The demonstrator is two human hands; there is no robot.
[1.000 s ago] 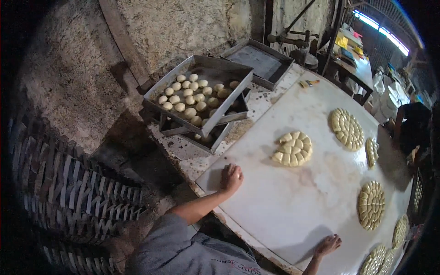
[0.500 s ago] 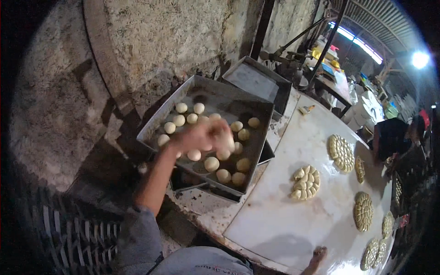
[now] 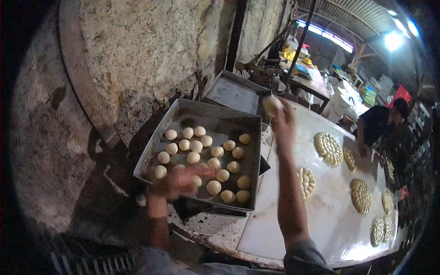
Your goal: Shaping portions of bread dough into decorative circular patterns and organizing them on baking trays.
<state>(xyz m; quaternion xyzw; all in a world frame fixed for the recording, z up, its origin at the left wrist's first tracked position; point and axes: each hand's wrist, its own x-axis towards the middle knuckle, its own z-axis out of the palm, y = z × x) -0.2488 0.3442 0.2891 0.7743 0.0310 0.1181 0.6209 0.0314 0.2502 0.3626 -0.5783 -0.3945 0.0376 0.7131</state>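
My left hand (image 3: pixel 183 181), smeared by motion, hangs over the near left part of a deep metal tray (image 3: pixel 220 110). Its fingers point right, above the round dough balls (image 3: pixel 213 163); whether it grips one cannot be told. Many balls lie spread over the tray floor, some behind that hand. My right hand (image 3: pixel 286 120) is raised past the tray's far right corner, over the white tabletop. Its fingers are closed round a pale, blurred lump (image 3: pixel 272 106). Behind my right forearm, a scored round dough piece (image 3: pixel 307 183) is partly hidden.
A second shallow metal tray (image 3: pixel 236 94) sits behind the first, beside a stained wall (image 3: pixel 142 50). More patterned dough rounds (image 3: pixel 328 149) lie on the white tabletop (image 3: pixel 270 229). Another person (image 3: pixel 380 123) leans at the table's far right side.
The view has turned right. My left hand has drawn back toward the tray's near left side. My right arm has swung up from the near table edge. The brush on the tabletop no longer shows.
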